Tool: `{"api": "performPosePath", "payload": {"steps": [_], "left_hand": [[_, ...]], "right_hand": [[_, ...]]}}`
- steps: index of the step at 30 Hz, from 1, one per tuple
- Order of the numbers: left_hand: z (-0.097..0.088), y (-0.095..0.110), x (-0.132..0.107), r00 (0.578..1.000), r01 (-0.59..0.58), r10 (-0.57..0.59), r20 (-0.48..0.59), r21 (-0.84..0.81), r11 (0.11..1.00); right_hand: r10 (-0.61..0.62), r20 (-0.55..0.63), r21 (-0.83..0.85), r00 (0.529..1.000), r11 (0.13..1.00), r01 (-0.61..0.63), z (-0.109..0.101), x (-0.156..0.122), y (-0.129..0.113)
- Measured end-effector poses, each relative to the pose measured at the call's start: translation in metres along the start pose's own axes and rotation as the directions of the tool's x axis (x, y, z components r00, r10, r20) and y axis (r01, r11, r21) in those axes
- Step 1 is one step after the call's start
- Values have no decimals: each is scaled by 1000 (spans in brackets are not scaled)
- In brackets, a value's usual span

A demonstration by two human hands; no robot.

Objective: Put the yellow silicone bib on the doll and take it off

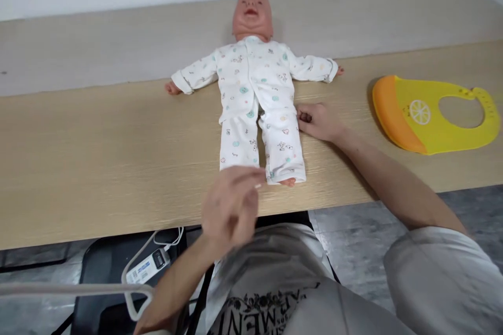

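Wooden table (98, 167) (baby doll (251, 78), yellow bib (416, 125))

Baby doll (252, 70) lies face-up on counter (98, 167), head at far side, arms out. White long-sleeve PJ top (251, 70) & pants (239, 141) w/ small colored print; tiny bare hands, 1 foot showing.

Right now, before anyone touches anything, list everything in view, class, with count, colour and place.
baby doll: one, pink, on its back mid-table, wearing white patterned pyjamas
silicone bib: one, yellow with orange edge, flat at the table's right
table: one, light wood, under doll and bib
power adapter: one, white, on a white cable below the table edge
seat: one, black, below the table
grey shirt: one, grey with black lettering, on the person
left hand: one, blurred, at the doll's trouser cuffs
right hand: one, on the table beside the doll's leg
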State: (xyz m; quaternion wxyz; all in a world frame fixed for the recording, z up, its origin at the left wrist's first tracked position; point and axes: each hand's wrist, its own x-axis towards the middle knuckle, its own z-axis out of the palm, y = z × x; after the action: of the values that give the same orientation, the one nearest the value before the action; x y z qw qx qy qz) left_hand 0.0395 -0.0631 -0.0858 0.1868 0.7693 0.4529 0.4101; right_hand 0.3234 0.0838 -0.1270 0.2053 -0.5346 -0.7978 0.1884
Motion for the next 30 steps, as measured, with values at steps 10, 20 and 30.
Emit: {"api": "performPosePath", "payload": {"steps": [10, 20, 30], "left_hand": [[-2, -118, 118, 923, 356, -354, -153, -14, 935], [-39, -222, 157, 939, 297, -168, -300, 461, 836], [-56, -275, 168, 971, 236, -194, -141, 417, 878]], "right_hand": [[9, 17, 2, 1000, 1000, -9, 0, 0, 0], [99, 9, 15, 995, 995, -99, -3, -3, 1], [46, -67, 1, 997, 999, -46, -1, -9, -2]]}}
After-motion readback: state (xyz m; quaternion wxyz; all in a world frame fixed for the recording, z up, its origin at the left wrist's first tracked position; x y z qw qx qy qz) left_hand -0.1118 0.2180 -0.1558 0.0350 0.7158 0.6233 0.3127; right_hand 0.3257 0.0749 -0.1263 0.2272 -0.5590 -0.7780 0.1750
